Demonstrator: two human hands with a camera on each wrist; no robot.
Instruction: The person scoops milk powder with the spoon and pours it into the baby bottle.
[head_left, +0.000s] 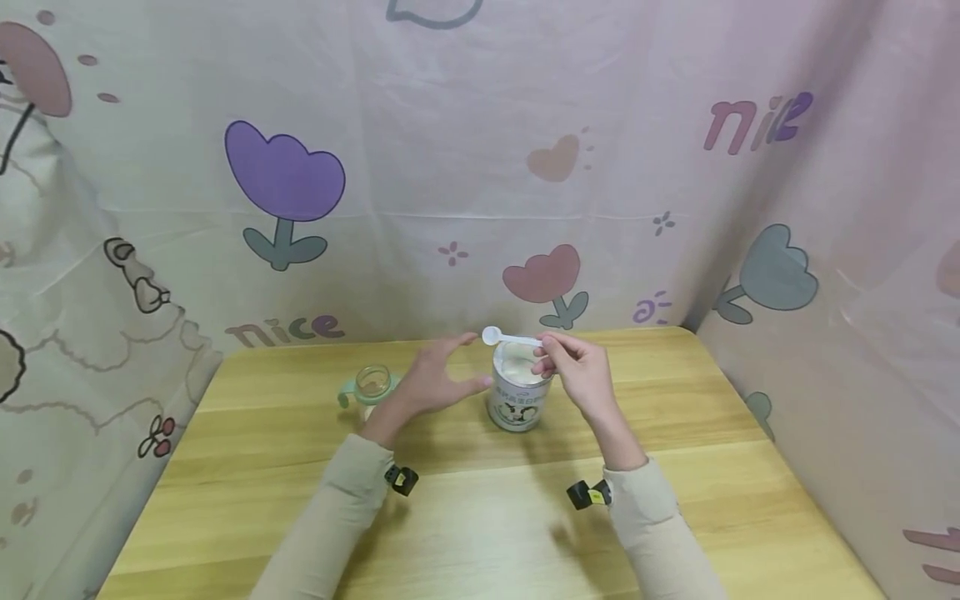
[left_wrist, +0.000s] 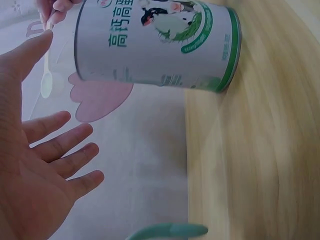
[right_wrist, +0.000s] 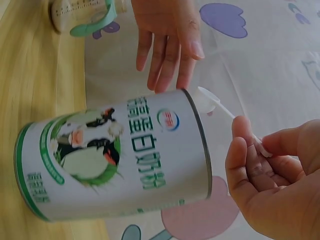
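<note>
My right hand pinches the handle of a small white measuring scoop between thumb and fingers. The scoop is held over the open top of a white and green milk powder can, its bowl pointing left. Pale powder shows inside the can, and a cow is printed on its side. Left of the can, my left hand hovers with fingers spread and nothing in it; the left wrist view shows its bare palm. Behind that hand stands a clear baby bottle without a lid, partly hidden.
The bottle has a green handle and pale contents near its base. Everything stands on a light wooden table. A printed cloth with flowers hangs along the table's back edge and both sides.
</note>
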